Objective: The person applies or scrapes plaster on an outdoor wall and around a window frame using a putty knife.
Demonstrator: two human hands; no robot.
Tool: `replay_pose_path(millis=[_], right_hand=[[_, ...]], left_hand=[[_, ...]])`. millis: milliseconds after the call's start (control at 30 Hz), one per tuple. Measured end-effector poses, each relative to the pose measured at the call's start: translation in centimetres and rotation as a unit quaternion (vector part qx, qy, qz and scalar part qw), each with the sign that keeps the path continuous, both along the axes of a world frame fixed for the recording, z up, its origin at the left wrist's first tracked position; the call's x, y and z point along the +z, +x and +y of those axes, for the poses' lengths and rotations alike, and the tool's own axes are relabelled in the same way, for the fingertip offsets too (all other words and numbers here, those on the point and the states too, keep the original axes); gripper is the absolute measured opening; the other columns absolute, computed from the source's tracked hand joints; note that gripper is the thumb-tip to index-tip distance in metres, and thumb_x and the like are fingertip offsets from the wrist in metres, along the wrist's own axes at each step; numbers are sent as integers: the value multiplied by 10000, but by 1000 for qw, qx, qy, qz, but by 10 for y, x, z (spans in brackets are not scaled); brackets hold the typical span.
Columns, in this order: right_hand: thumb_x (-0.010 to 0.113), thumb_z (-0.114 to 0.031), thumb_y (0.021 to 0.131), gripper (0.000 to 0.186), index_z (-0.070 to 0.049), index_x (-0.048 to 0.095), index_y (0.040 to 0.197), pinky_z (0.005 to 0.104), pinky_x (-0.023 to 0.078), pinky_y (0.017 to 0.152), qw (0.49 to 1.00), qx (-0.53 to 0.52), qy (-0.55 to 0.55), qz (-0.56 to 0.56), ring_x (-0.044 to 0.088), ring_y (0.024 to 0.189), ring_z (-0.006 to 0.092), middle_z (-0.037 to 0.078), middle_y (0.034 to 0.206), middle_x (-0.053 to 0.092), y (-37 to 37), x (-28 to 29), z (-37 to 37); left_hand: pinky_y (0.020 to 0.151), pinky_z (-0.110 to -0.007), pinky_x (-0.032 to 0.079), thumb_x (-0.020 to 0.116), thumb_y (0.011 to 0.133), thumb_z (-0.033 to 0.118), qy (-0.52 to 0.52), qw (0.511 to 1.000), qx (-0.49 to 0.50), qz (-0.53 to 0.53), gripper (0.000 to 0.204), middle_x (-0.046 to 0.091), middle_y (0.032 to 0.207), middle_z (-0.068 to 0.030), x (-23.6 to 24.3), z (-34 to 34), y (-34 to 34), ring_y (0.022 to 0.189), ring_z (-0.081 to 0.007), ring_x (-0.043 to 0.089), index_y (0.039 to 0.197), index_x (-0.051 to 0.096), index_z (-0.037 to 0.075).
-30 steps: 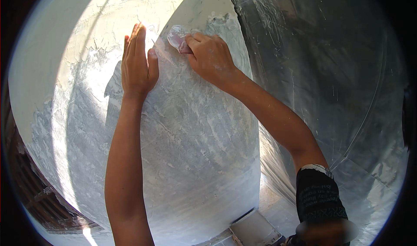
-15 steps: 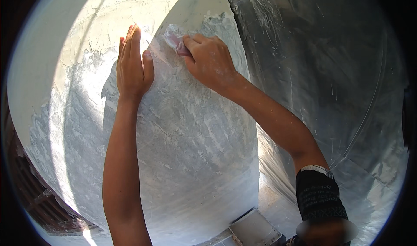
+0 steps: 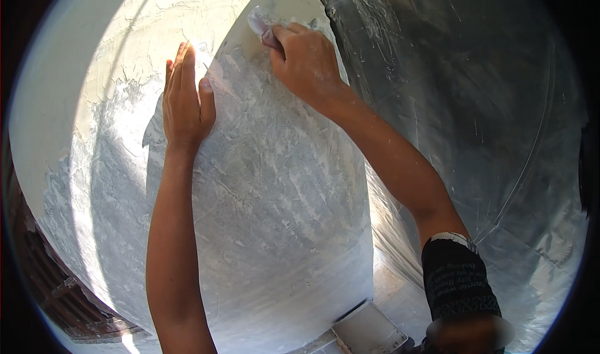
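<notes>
A large wall (image 3: 281, 185) fills the middle, mottled grey-white below, with smoother cream coating across its top. My left hand (image 3: 187, 104) lies against the wall, fingers stretched upward and the thumb apart, holding nothing. Higher up and to the right, my right hand (image 3: 310, 63) is closed around a small flat purplish piece (image 3: 270, 36) with a pale, shiny end. That pale end meets the wall beside the cream part; whether it is a scraper or a folded sheet, I cannot tell.
Dark plastic sheeting (image 3: 475, 116) hangs along the right side of the wall. A shallow grey tray (image 3: 369, 329) sits at the bottom, near my right sleeve. Brown slatted material (image 3: 62, 291) shows at the lower left edge.
My right hand has moved up the wall, carrying the purplish piece toward the upper cream area. The left hand has shifted slightly left and down in the picture, still flat.
</notes>
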State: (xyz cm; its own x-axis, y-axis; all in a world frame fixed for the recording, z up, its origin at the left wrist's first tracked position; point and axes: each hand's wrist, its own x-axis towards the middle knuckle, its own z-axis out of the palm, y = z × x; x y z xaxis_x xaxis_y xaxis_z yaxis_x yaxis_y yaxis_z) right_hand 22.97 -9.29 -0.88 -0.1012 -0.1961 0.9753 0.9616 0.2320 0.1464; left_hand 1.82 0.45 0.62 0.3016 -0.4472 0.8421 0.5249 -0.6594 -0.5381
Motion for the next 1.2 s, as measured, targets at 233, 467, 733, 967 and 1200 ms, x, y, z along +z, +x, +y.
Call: replay_pose_path(millis=[233,467,733,967,1200], right_hand=[[634,-164,900,196,-15,752,947,490,520,787,992,-111,-12,50,690,844,358,172,925,706,76,35,35],[647,-161,890,217,8,723,1004,478,530,814,999,-27,-15,9,685,886,377,195,987,699,44,7,2],[616,-156,910,211,12,718,986,490,524,806,995,-96,-40,-10,678,865,384,193,940,687,82,22,32],[613,-140,910,203,-2,727,1006,482,529,800,997,-63,32,13,680,856,382,181,976,691,71,25,0],[647,-166,899,232,0,720,1043,482,531,803,992,-117,-51,-17,686,851,372,183,975,690,83,8,31]], left_hand=[[1204,-537,259,415,944,167,8,1000,7,1,555,492,1429,-329,3,-1,9,1400,-451,431,1432,414,-98],[1204,-534,263,410,963,181,16,1000,25,-2,547,493,1432,-328,1,0,-1,1405,-447,428,1433,416,-99],[1222,-518,230,346,1013,249,-2,1000,27,-8,571,460,1488,-292,1,3,3,1435,-414,399,1479,381,-78],[1224,-513,224,332,1035,296,2,999,32,-7,584,445,1500,-289,2,0,4,1443,-412,386,1485,375,-74],[1223,-519,218,328,1038,311,-7,999,42,-11,596,439,1504,-290,0,1,4,1445,-412,382,1484,369,-81]])
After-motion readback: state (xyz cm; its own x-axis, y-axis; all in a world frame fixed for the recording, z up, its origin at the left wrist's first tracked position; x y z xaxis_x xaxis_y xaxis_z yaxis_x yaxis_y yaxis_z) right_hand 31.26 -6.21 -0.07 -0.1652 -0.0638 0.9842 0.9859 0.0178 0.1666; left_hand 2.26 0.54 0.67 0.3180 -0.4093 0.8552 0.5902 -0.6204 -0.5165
